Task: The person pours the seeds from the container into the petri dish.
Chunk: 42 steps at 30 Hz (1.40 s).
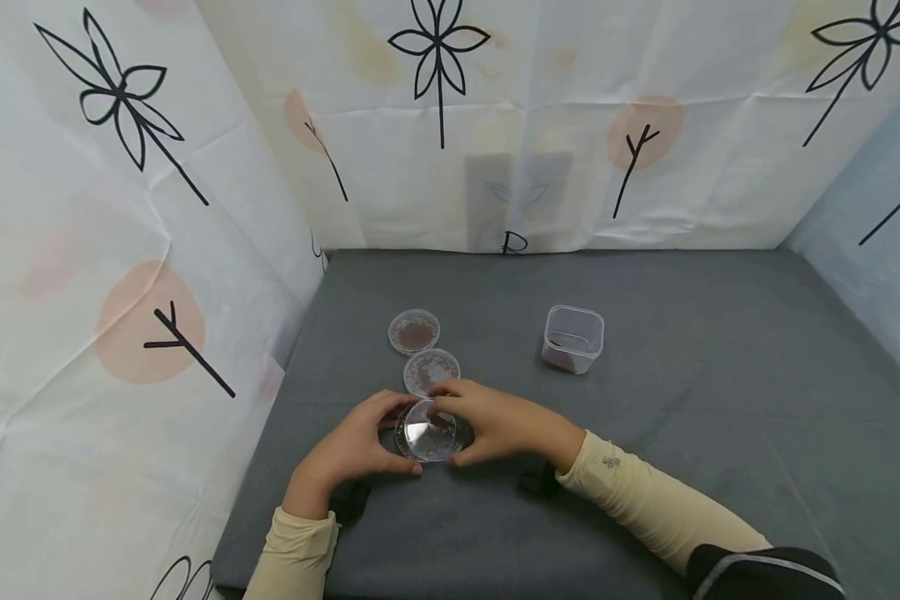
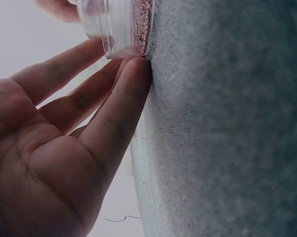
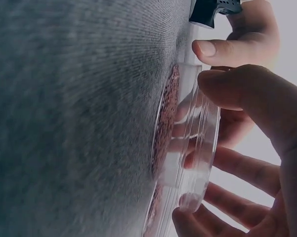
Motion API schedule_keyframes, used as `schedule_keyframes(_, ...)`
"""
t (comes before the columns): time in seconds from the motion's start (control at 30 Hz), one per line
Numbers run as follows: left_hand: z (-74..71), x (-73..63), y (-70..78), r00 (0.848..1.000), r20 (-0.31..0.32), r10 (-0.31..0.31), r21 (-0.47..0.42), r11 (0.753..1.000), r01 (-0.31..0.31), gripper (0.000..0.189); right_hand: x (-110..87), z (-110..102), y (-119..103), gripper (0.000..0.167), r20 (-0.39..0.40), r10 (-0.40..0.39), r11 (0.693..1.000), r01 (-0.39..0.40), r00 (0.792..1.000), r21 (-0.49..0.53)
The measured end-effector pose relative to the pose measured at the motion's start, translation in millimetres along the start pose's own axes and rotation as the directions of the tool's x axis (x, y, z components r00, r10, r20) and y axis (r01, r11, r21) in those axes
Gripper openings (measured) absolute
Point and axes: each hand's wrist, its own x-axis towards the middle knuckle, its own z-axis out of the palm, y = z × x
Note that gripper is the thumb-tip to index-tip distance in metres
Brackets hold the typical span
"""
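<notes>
A round, shallow clear dish (image 3: 167,123) with reddish-brown granules inside stands on the grey table, nearest the person. My right hand (image 1: 498,421) grips a clear round lid (image 1: 430,437) by its edge, thumb on the near side and fingers on the far side. In the right wrist view the lid sits over the dish, slightly askew. Curved around the dish's left side is my left hand (image 1: 352,442); in the left wrist view its thumb (image 2: 131,81) touches the low wall. Whether the lid is fully seated cannot be told.
Two similar round dishes of brown granules, a middle one (image 1: 431,371) and a far one (image 1: 414,332), stand in a line behind. To the right is a square clear tub (image 1: 573,337) with brown material low inside. Patterned white cloth (image 1: 420,192) borders the grey table (image 1: 682,375).
</notes>
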Motion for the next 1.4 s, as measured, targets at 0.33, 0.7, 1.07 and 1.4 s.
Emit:
schedule_keyframes(0.33,0.9,0.1,1.2,1.000,0.003,-0.014,-0.018,1.000,0.014,0.103,6.5,6.3,-4.2,0.058,-0.009,-0.011,0.999,0.011,1.000,-0.050)
schedule_keyframes(0.7,2.6,1.5,0.7,1.000,0.010,0.005,-0.005,1.000,-0.005,0.101,7.1,7.7,-6.1,0.054,-0.003,-0.021,0.996,0.021,1.000,-0.083)
schedule_keyframes(1.07,3.4,1.2,3.0,1.000,-0.004,0.022,0.016,1.000,-0.022,0.091,-8.7,-7.0,-2.1,0.055,0.002,0.032,0.990,-0.032,0.999,-0.134)
schedule_keyframes(1.4,-15.7,4.9,14.6,0.983,-0.136,0.125,0.227,0.970,-0.092,0.056,-61.1,-66.1,20.2,0.045,-0.250,0.165,0.960,-0.214,0.954,-0.180)
